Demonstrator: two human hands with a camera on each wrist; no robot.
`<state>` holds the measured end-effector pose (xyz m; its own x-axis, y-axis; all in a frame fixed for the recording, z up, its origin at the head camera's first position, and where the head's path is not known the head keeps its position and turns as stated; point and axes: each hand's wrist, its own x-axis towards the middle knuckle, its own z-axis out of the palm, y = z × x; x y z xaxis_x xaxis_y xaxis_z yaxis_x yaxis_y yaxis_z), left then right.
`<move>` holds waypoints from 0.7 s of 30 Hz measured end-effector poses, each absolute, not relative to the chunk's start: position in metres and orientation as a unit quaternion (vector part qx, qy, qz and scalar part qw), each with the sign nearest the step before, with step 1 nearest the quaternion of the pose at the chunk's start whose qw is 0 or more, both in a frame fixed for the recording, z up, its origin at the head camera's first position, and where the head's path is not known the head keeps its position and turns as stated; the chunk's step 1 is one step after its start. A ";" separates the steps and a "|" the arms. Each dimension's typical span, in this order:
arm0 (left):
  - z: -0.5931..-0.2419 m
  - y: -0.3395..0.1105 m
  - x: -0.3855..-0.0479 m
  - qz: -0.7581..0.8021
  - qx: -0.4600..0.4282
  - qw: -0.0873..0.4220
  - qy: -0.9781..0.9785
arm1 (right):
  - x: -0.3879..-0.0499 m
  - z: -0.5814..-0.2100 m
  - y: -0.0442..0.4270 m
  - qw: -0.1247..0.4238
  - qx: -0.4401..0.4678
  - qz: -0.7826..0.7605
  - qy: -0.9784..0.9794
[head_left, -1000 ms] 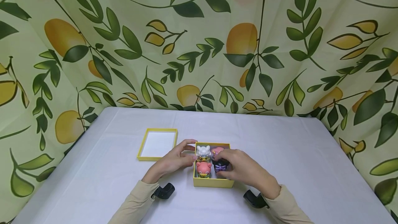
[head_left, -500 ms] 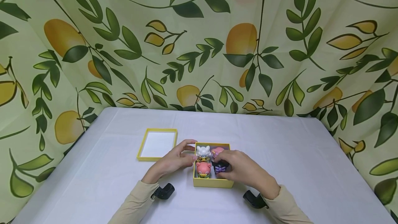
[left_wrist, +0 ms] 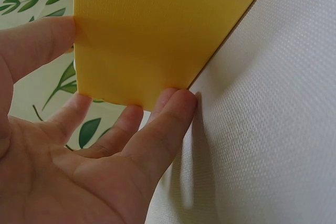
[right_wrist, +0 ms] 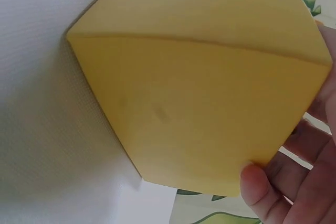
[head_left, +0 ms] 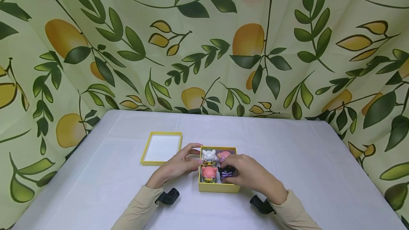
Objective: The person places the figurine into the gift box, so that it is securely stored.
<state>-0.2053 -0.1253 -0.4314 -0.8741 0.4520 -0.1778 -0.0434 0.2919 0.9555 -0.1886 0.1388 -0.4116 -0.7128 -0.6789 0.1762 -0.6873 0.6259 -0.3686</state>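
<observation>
In the head view, a yellow box (head_left: 219,187) without its lid sits on the table. It holds several small figurines: a white one (head_left: 209,157) at back left, a coral-pink one (head_left: 209,174) at front left, a pink one (head_left: 223,156) at back right. A black figurine (head_left: 226,174) with a purple bow is at front right, pinched by my right hand (head_left: 254,174). My left hand (head_left: 179,162) holds the box's left side, thumb at the rim, fingers at the back corner. The left wrist view shows these fingertips (left_wrist: 178,106) against the yellow wall (left_wrist: 152,30).
A yellow-rimmed lid (head_left: 161,148), white inside up, lies left of the box. White cloth (head_left: 281,144) covers the table. A leaf-patterned curtain (head_left: 204,63) hangs behind it. Black wrist cameras (head_left: 169,196) protrude below both wrists.
The black figurine has shifted slightly between my right fingers, and more of its bow shows. My left hand, the box and the lid stay put.
</observation>
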 end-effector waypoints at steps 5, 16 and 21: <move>-0.431 -0.126 -0.205 0.580 0.134 0.214 0.774 | -0.188 -0.412 0.139 0.018 0.376 0.207 -0.903; -0.429 -0.125 -0.204 0.581 0.130 0.212 0.775 | -0.186 -0.410 0.138 0.011 0.368 0.208 -0.906; -0.429 -0.125 -0.204 0.578 0.126 0.214 0.777 | -0.186 -0.410 0.139 0.006 0.365 0.209 -0.907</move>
